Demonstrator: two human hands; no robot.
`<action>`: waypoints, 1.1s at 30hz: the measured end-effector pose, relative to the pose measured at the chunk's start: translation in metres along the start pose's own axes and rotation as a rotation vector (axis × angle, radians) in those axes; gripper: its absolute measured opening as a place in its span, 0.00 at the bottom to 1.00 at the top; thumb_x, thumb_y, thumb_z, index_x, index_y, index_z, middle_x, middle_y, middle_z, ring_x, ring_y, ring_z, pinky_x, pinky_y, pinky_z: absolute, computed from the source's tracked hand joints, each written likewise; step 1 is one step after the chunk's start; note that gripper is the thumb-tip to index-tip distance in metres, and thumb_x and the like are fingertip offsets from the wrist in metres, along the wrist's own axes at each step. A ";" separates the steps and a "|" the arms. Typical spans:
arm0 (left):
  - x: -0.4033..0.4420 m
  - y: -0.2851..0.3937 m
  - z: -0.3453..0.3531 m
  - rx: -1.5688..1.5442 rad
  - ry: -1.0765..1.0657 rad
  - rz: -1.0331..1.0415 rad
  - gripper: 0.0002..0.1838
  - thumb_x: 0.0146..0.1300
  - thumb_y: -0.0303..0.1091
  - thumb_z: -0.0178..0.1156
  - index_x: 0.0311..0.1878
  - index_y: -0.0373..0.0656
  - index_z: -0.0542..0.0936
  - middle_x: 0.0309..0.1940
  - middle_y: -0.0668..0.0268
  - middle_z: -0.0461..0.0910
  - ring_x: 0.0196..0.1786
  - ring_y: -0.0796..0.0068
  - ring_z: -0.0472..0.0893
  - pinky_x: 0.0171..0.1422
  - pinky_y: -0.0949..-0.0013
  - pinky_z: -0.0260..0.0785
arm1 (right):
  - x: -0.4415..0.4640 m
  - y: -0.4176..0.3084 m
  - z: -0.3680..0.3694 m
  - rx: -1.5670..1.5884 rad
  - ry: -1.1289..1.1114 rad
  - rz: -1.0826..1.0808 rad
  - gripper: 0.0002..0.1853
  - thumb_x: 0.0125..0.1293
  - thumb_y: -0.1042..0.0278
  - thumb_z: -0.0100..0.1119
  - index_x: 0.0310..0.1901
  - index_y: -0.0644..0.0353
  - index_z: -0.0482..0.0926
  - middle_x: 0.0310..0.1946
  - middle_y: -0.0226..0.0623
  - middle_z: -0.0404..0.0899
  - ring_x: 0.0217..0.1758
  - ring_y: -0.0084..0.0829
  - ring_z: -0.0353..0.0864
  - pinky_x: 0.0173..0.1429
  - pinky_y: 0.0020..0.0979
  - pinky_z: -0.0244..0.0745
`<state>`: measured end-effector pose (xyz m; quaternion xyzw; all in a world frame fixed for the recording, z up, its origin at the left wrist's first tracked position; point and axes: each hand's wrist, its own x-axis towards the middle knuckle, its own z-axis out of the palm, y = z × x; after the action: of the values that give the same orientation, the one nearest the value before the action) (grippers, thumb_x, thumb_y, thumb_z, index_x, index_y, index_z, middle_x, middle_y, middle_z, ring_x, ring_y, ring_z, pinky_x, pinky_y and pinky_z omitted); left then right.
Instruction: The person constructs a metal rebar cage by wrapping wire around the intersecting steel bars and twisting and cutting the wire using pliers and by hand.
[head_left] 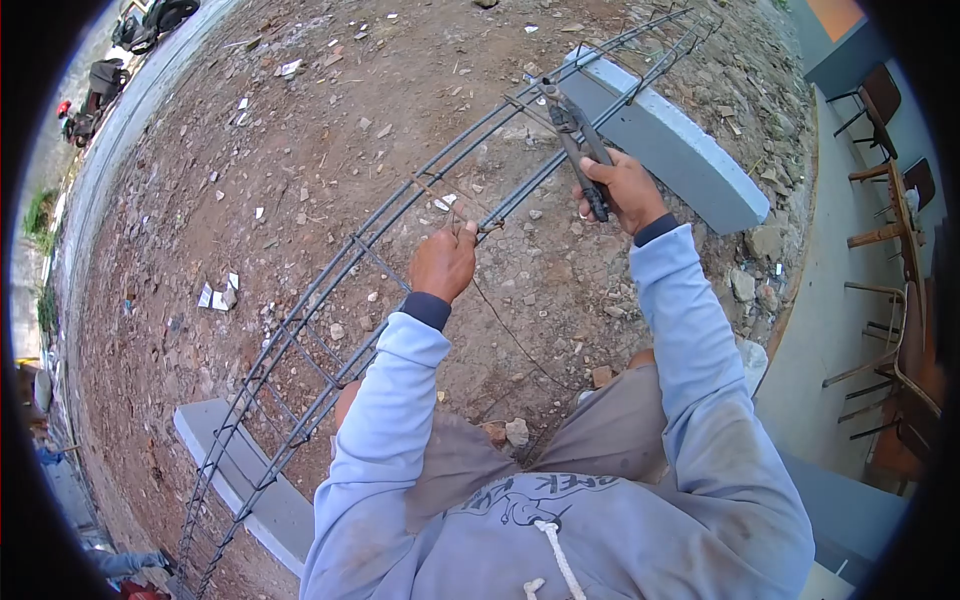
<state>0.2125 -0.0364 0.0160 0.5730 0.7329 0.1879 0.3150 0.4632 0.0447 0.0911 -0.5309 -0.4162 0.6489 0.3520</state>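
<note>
A long rebar cage (362,243) runs diagonally across the view, made of dark bars joined by square stirrups. My left hand (443,262) is closed at the near bars, its thumb and fingertips pinched together by a rusty stirrup. A thin tie wire (508,335) trails from that hand down toward the ground between my knees; the exact grip is partly hidden. In my right hand (628,188) is a pair of worn dark pincers (572,128), gripped by the handles. Its head points up and left, over the cage bars.
Two grey blocks prop the cage, one at upper right (690,150) and another at lower left (225,455). Rubble and broken tile pieces (215,297) litter the dirt ground. Chairs (880,105) and wooden furniture stand along the right; motorbikes (95,100) are at upper left.
</note>
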 end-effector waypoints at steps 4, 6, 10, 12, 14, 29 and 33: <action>0.001 0.006 0.000 -0.062 0.050 0.001 0.28 0.67 0.54 0.44 0.37 0.37 0.81 0.32 0.40 0.79 0.40 0.40 0.79 0.44 0.46 0.67 | 0.023 -0.012 -0.031 -0.024 0.131 0.026 0.11 0.67 0.68 0.51 0.46 0.65 0.66 0.25 0.43 0.75 0.16 0.31 0.75 0.17 0.32 0.73; -0.003 0.013 -0.001 0.020 0.221 0.009 0.28 0.69 0.53 0.42 0.37 0.37 0.81 0.32 0.41 0.79 0.39 0.41 0.79 0.44 0.47 0.67 | 0.025 -0.008 -0.037 -0.224 0.027 0.152 0.12 0.67 0.68 0.51 0.46 0.65 0.66 0.25 0.43 0.75 0.16 0.31 0.75 0.18 0.32 0.74; -0.012 0.024 -0.003 0.160 0.710 0.203 0.28 0.71 0.51 0.39 0.36 0.35 0.80 0.28 0.45 0.79 0.33 0.42 0.77 0.41 0.49 0.66 | 0.014 -0.008 -0.031 -0.317 -0.006 0.121 0.12 0.66 0.69 0.52 0.46 0.67 0.67 0.25 0.41 0.74 0.17 0.31 0.76 0.17 0.32 0.73; -0.002 0.023 -0.007 -0.044 0.702 0.217 0.30 0.71 0.53 0.38 0.35 0.35 0.79 0.23 0.52 0.76 0.27 0.52 0.75 0.35 0.56 0.66 | 0.016 -0.002 -0.037 -0.337 0.003 0.105 0.10 0.64 0.70 0.53 0.43 0.68 0.70 0.22 0.38 0.74 0.17 0.30 0.76 0.17 0.32 0.71; 0.002 0.028 -0.005 -0.311 0.576 0.138 0.32 0.71 0.55 0.37 0.34 0.34 0.78 0.19 0.60 0.73 0.22 0.64 0.72 0.30 0.63 0.63 | 0.017 0.011 -0.043 -0.308 0.012 0.027 0.10 0.64 0.70 0.54 0.42 0.67 0.71 0.21 0.37 0.74 0.17 0.29 0.76 0.17 0.32 0.70; -0.002 0.159 0.020 -0.903 0.227 -0.119 0.34 0.70 0.62 0.34 0.40 0.35 0.73 0.15 0.73 0.63 0.16 0.82 0.60 0.19 0.77 0.50 | 0.054 0.162 -0.139 -0.844 0.547 -0.164 0.28 0.63 0.46 0.52 0.52 0.65 0.75 0.47 0.54 0.77 0.52 0.48 0.76 0.61 0.43 0.66; 0.008 0.179 0.057 -1.016 0.295 -0.162 0.35 0.70 0.62 0.33 0.38 0.36 0.75 0.16 0.71 0.67 0.17 0.79 0.65 0.22 0.74 0.57 | -0.001 0.066 -0.082 -0.421 -0.081 -0.578 0.24 0.67 0.52 0.49 0.55 0.62 0.74 0.44 0.52 0.78 0.49 0.41 0.77 0.56 0.38 0.69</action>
<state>0.3789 0.0150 0.0867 0.2575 0.6280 0.5727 0.4597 0.5425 0.0308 0.0234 -0.4260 -0.6873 0.4430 0.3871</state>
